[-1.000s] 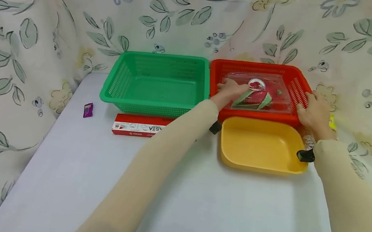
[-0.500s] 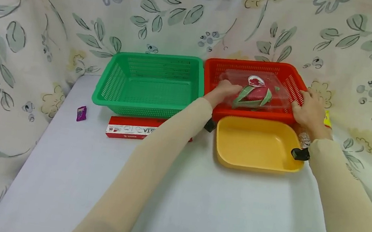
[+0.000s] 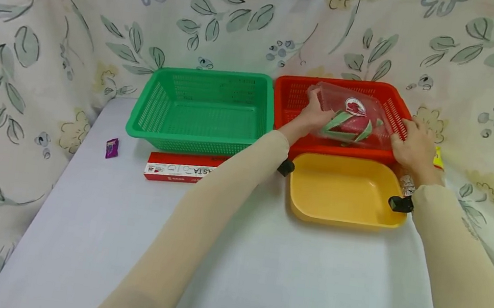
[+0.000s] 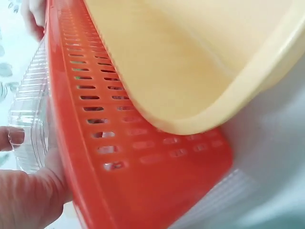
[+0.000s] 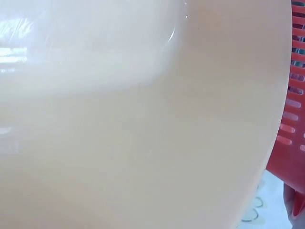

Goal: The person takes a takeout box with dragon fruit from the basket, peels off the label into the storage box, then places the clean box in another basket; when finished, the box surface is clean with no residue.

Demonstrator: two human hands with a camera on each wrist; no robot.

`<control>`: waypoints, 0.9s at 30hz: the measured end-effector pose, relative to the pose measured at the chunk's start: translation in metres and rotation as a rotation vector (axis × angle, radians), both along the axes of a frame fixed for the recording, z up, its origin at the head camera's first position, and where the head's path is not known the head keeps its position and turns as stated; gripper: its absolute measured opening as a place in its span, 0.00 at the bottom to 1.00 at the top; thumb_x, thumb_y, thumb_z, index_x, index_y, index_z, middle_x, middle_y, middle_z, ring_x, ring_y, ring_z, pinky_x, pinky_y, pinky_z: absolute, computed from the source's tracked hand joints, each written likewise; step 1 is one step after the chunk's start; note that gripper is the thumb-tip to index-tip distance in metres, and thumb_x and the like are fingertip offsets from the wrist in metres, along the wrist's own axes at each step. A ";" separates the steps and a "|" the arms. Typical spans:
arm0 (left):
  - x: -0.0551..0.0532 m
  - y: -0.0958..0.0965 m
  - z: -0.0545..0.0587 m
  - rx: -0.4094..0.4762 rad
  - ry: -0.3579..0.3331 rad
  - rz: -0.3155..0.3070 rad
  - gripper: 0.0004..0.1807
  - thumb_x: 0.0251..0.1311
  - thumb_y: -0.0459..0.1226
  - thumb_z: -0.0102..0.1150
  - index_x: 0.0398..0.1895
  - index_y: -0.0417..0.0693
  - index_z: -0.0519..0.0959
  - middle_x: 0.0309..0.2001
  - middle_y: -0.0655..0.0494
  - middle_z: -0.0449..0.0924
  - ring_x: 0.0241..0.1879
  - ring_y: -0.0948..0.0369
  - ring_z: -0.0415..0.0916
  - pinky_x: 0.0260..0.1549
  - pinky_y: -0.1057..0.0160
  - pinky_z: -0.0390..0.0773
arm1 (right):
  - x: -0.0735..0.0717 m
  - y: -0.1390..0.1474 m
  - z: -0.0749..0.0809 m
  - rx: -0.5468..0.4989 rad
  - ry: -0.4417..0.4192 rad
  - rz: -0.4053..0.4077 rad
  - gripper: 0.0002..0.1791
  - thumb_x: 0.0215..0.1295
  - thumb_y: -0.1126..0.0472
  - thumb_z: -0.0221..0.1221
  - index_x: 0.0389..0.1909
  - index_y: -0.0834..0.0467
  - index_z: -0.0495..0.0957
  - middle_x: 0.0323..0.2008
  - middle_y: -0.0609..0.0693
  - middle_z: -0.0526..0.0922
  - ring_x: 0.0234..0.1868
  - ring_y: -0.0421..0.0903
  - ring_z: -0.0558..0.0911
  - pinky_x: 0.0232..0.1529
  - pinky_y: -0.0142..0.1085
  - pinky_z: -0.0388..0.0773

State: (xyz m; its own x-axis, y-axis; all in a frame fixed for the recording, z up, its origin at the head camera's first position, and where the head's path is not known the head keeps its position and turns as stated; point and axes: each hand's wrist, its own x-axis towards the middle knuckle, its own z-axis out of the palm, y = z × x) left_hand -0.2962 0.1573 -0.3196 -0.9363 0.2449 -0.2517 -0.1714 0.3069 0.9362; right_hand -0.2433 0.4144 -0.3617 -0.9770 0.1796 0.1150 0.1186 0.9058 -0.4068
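Clear container (image 3: 338,96), upper right, is clamped in the left-hand grip (image 3: 313,115); the red basket (image 3: 344,151) in the right-hand grip (image 3: 414,148). Light, even pressure is advised.

A clear plastic box (image 3: 355,106) of red-and-green fruit (image 3: 356,125) tilts at the red basket's (image 3: 349,151) mouth.

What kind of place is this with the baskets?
Probably an indoor table workspace, though I can't tell which room. There's a white table, a flowery cloth behind it, and a green basket beside a red basket.
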 end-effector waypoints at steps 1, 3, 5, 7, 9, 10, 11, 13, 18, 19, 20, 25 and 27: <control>0.000 -0.003 0.000 0.007 0.013 0.005 0.41 0.68 0.38 0.58 0.74 0.67 0.43 0.59 0.53 0.66 0.49 0.57 0.72 0.41 0.64 0.83 | -0.001 -0.001 0.000 -0.004 0.005 -0.001 0.34 0.71 0.57 0.40 0.74 0.68 0.53 0.76 0.66 0.46 0.72 0.70 0.48 0.68 0.65 0.47; -0.001 -0.009 0.000 -0.006 0.037 0.013 0.38 0.69 0.39 0.57 0.73 0.66 0.47 0.61 0.54 0.66 0.51 0.59 0.70 0.44 0.67 0.81 | -0.002 -0.003 0.000 -0.017 0.017 -0.003 0.32 0.71 0.59 0.39 0.73 0.68 0.53 0.76 0.65 0.46 0.72 0.69 0.48 0.68 0.65 0.48; -0.001 -0.014 0.002 -0.027 0.049 0.019 0.34 0.70 0.40 0.55 0.73 0.67 0.51 0.62 0.56 0.66 0.51 0.60 0.69 0.41 0.67 0.82 | -0.002 -0.003 -0.002 -0.038 0.015 -0.013 0.32 0.70 0.61 0.38 0.74 0.68 0.53 0.76 0.64 0.46 0.73 0.68 0.48 0.69 0.64 0.47; 0.000 -0.019 0.004 -0.049 0.070 0.018 0.29 0.71 0.41 0.53 0.71 0.66 0.56 0.62 0.57 0.66 0.49 0.60 0.70 0.36 0.67 0.82 | -0.001 -0.004 -0.002 -0.055 0.010 -0.025 0.32 0.70 0.63 0.37 0.74 0.68 0.52 0.76 0.64 0.46 0.73 0.68 0.48 0.70 0.63 0.45; 0.001 -0.024 0.008 -0.069 0.092 0.014 0.26 0.72 0.42 0.52 0.69 0.66 0.58 0.61 0.57 0.67 0.44 0.60 0.74 0.31 0.67 0.82 | 0.000 -0.003 -0.003 -0.071 -0.001 -0.036 0.32 0.69 0.64 0.37 0.74 0.68 0.51 0.77 0.63 0.45 0.74 0.68 0.47 0.70 0.63 0.44; 0.002 -0.027 0.010 -0.072 0.107 0.011 0.24 0.72 0.43 0.51 0.68 0.66 0.59 0.61 0.58 0.67 0.42 0.60 0.74 0.29 0.67 0.82 | 0.000 -0.003 -0.003 -0.077 -0.006 -0.041 0.32 0.69 0.64 0.36 0.74 0.68 0.51 0.77 0.63 0.44 0.74 0.67 0.47 0.71 0.63 0.43; 0.003 -0.029 0.013 -0.076 0.118 0.008 0.23 0.72 0.43 0.50 0.67 0.65 0.59 0.60 0.57 0.67 0.40 0.59 0.76 0.28 0.67 0.82 | 0.000 -0.002 -0.002 -0.083 -0.011 -0.046 0.33 0.69 0.64 0.36 0.75 0.68 0.50 0.77 0.63 0.44 0.74 0.67 0.46 0.71 0.63 0.42; 0.005 -0.035 0.018 -0.084 0.139 0.010 0.22 0.73 0.44 0.50 0.66 0.65 0.60 0.61 0.59 0.67 0.37 0.60 0.77 0.27 0.68 0.81 | -0.001 -0.002 -0.001 -0.082 -0.015 -0.050 0.32 0.70 0.64 0.36 0.75 0.68 0.50 0.77 0.63 0.43 0.74 0.67 0.46 0.71 0.63 0.42; 0.009 -0.050 0.027 -0.053 0.165 0.049 0.22 0.72 0.45 0.51 0.66 0.67 0.61 0.62 0.63 0.67 0.37 0.62 0.75 0.25 0.68 0.81 | -0.002 -0.003 0.000 -0.070 -0.035 -0.070 0.32 0.72 0.61 0.36 0.75 0.67 0.49 0.77 0.63 0.43 0.74 0.68 0.47 0.70 0.65 0.43; 0.010 -0.053 0.029 -0.040 0.168 0.057 0.22 0.71 0.45 0.52 0.66 0.67 0.62 0.61 0.63 0.67 0.38 0.63 0.75 0.25 0.67 0.81 | -0.002 -0.004 0.000 -0.066 -0.039 -0.072 0.33 0.72 0.61 0.36 0.75 0.67 0.49 0.77 0.63 0.43 0.74 0.68 0.47 0.69 0.65 0.44; 0.011 -0.056 0.030 -0.026 0.176 0.061 0.22 0.71 0.45 0.52 0.66 0.67 0.63 0.61 0.63 0.68 0.38 0.62 0.75 0.26 0.66 0.82 | -0.002 -0.004 0.000 -0.067 -0.038 -0.068 0.33 0.71 0.61 0.36 0.75 0.68 0.49 0.77 0.63 0.42 0.73 0.68 0.47 0.70 0.65 0.44; 0.018 -0.074 0.039 -0.036 0.252 0.053 0.23 0.72 0.45 0.51 0.68 0.66 0.64 0.65 0.65 0.67 0.55 0.65 0.70 0.48 0.66 0.79 | -0.001 -0.004 0.000 -0.071 -0.033 -0.053 0.33 0.70 0.61 0.36 0.75 0.68 0.49 0.77 0.63 0.43 0.74 0.68 0.46 0.70 0.64 0.43; 0.021 -0.081 0.042 -0.044 0.273 0.042 0.24 0.72 0.45 0.51 0.69 0.65 0.64 0.67 0.66 0.66 0.57 0.65 0.67 0.53 0.67 0.74 | 0.000 -0.003 -0.002 -0.072 -0.033 -0.052 0.34 0.69 0.61 0.37 0.75 0.68 0.50 0.77 0.63 0.43 0.73 0.69 0.46 0.70 0.65 0.43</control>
